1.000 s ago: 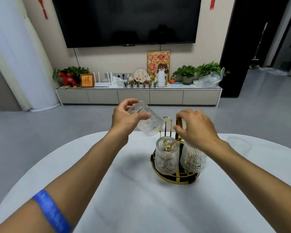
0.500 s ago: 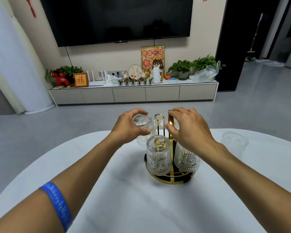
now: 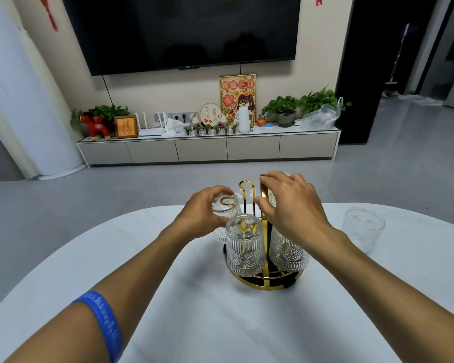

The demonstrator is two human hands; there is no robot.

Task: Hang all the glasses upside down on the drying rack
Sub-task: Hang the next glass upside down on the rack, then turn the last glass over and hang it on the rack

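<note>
A gold wire drying rack [image 3: 266,281] with a round base stands on the white table [image 3: 184,323]. My left hand [image 3: 203,214] grips a ribbed clear glass [image 3: 226,206], upside down over a gold prong on the rack's left side. Two more ribbed glasses hang upside down: one at the front [image 3: 244,248], one at the right [image 3: 287,254] partly behind my wrist. My right hand [image 3: 290,205] holds the rack's upright gold handle [image 3: 263,191]. Another glass behind that hand is mostly hidden. One glass [image 3: 362,229] stands alone on the table to the right.
The table's curved far edge lies just beyond the rack, with grey floor behind it. A low TV cabinet [image 3: 207,150] with plants and ornaments lines the far wall under a large black screen. A blue wristband [image 3: 102,323] is on my left forearm.
My left hand turned the tilted glass upside down and lowered it over a prong on the rack's left side. My right hand stayed on the handle.
</note>
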